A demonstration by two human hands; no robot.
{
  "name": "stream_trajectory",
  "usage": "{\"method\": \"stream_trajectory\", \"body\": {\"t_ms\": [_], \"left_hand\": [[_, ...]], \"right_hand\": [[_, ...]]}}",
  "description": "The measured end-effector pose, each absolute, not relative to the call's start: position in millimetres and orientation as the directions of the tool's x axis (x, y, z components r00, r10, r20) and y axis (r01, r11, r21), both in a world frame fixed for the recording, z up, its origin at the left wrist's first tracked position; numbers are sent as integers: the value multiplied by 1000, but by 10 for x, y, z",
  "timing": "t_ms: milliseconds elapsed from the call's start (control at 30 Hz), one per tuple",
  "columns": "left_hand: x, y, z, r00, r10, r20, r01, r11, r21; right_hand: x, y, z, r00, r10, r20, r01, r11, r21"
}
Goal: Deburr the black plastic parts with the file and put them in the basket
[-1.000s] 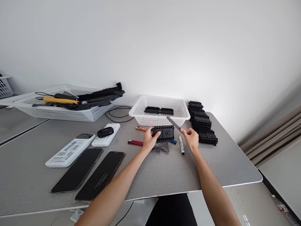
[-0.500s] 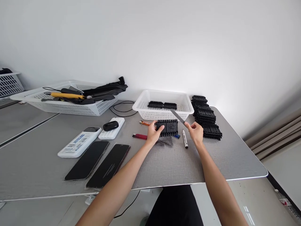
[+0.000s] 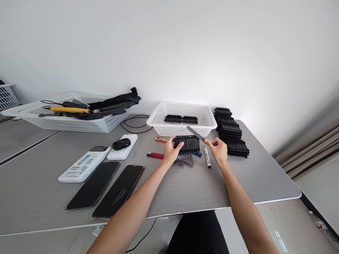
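The black plastic part [image 3: 187, 144] sits on the grey desk [image 3: 185, 187] just near of the white basket [image 3: 182, 121], its left end held in the grip of the left hand [image 3: 171, 152], fingers closed on it. The right hand [image 3: 218, 151] pinches a thin grey blade [image 3: 195, 133] whose tip slants over the part. A marker [image 3: 207, 161] lies beside that hand. The basket holds two similar black parts [image 3: 180, 119]; more are stacked to its right [image 3: 231, 134]. A plain white wall stands behind.
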State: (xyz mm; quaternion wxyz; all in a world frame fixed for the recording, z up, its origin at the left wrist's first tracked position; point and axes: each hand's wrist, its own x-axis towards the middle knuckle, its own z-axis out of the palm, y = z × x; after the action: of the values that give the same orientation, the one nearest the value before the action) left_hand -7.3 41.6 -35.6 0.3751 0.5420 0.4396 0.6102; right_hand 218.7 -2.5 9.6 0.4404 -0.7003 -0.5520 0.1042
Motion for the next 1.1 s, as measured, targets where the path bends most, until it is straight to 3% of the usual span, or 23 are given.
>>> {"method": "stream_trajectory", "body": {"t_ms": [267, 467, 667, 867, 1100], "left_hand": [[-74, 409, -345, -134, 937, 323, 5, -325, 946], [-42, 364, -290, -123, 944, 307, -2, -309, 951], [-39, 355, -279, -137, 942, 308, 25, -308, 951], [-9, 339, -270, -124, 929, 348, 18, -349, 937], [-18, 339, -281, -106, 950, 293, -34, -298, 954]], "right_hand": [[2176, -49, 114, 412, 848, 334, 674, -37, -738], [2065, -59, 91, 293, 892, 344, 716, 34, -698], [2126, -37, 76, 340, 869, 358, 726, -1, -688], [1909, -72, 25, 213, 917, 338, 753, 67, -654], [2021, -70, 62, 288, 885, 365, 760, 21, -649]]}}
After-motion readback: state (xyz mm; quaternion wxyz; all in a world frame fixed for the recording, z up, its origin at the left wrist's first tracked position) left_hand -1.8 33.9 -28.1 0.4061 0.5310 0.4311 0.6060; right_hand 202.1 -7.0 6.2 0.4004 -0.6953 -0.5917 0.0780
